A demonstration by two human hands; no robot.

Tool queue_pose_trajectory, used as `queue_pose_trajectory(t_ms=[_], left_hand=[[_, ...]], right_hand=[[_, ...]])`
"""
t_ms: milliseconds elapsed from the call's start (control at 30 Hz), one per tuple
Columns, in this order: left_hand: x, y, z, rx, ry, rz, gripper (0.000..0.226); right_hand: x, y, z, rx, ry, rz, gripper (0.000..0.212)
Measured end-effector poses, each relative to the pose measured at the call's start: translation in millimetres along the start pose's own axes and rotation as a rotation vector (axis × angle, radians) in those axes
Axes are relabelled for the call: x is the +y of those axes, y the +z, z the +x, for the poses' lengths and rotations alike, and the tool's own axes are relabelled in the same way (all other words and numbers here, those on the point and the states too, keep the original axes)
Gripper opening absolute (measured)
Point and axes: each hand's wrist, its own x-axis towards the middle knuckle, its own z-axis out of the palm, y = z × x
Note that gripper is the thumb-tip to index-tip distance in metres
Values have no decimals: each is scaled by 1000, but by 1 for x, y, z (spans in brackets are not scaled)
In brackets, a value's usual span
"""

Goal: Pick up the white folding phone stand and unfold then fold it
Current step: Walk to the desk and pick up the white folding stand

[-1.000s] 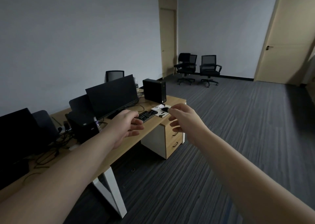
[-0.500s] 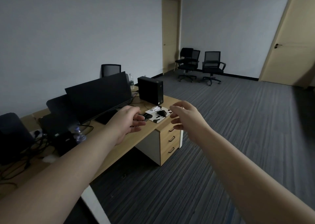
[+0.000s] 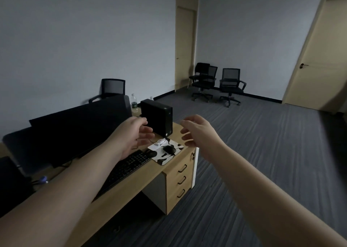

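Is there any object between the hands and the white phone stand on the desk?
Nothing visible blocks it. The white phone stand lies uncovered on the mouse pad, beside the mouse. Left hand and right hand are open, either side of it.

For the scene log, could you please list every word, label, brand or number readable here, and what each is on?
No text can be read.
PC tower: small marks on its front, too small and blurred.
Water bottle: dark label, unreadable.
Keyboard: key legends too dark and small.
Phone stand on the mouse pad: no marking can be made out.
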Motion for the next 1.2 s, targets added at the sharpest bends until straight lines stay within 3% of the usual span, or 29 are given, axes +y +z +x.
queue_pose_trajectory(t_ms=[267, 733, 867, 1200], left_hand=[[3, 42, 72, 103, -4, 2, 20], [12, 208, 167, 420, -13, -83, 14], [23, 226, 174, 499, -26, -56, 26], [14, 224, 225, 603, -67, -47, 29]], right_hand=[[5, -27, 106, -108, -28, -8, 14], [29, -145, 277, -453, -59, -47, 12], [23, -163, 308, -520, -72, -23, 10], [33, -150, 371, -593, -71, -5, 12]])
